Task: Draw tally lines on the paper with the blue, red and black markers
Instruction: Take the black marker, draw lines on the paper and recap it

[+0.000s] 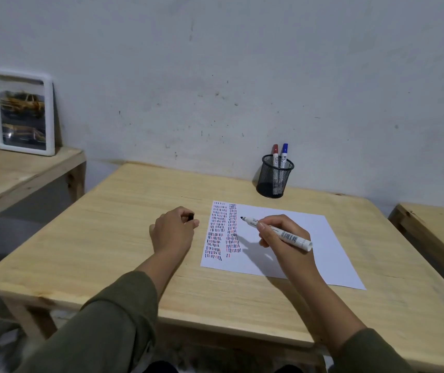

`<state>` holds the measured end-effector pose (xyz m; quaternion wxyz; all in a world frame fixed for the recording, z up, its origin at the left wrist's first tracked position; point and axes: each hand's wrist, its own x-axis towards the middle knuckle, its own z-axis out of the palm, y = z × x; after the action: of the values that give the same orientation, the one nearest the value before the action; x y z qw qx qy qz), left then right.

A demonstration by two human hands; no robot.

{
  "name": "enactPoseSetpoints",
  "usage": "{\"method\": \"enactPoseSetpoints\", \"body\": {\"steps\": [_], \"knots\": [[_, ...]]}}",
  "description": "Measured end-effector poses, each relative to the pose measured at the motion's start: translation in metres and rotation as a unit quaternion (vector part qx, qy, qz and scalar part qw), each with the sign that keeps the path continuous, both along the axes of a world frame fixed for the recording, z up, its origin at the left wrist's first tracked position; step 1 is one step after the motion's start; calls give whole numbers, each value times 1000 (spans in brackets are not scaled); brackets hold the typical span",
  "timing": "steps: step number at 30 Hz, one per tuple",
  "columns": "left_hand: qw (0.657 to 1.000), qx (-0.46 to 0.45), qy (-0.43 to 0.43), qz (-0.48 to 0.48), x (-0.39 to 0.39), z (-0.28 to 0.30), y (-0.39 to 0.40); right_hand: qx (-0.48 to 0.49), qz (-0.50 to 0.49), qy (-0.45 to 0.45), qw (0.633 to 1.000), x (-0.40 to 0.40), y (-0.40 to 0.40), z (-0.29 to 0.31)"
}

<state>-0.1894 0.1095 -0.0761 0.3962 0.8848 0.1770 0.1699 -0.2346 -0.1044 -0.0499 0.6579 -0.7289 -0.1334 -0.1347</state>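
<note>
A white sheet of paper [304, 238] lies on the wooden table [123, 238], with two columns of short blue, red and black tally lines [223, 230] along its left side. My right hand [282, 235] grips an uncapped black marker [277, 232], tip pointing left, just above the paper to the right of the columns. My left hand [173, 230] rests on the table left of the paper, fingers closed on the black cap [190, 216]. The red marker [275, 154] and blue marker [284, 154] stand capped in a black mesh cup [273, 181].
The mesh cup stands behind the paper near the grey wall. A framed picture [24, 111] leans on a lower bench [13, 170] at the left. Another wooden table's edge [436, 224] shows at the right.
</note>
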Motion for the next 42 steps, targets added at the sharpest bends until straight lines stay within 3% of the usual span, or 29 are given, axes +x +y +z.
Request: {"method": "enactPoseSetpoints", "body": {"steps": [4,9,21,25,28,42], "knots": [[1000,-5,0,-18,0,-5,5,24,-19,58,998,2,5,0],[998,-40,-10,-50,-11,-8,10,100,30,134,985,-3,13,1],[997,-51,12,-53,-24,-5,11,50,-12,149,988,-11,14,-4],[994,70,69,-42,-45,-2,-2,43,-8,145,989,-6,14,-4],[989,122,53,-69,-63,-5,-11,8,9,146,989,-6,11,-8],[988,136,33,-71,-69,-7,-11,-54,13,152,987,-4,10,-17]]}}
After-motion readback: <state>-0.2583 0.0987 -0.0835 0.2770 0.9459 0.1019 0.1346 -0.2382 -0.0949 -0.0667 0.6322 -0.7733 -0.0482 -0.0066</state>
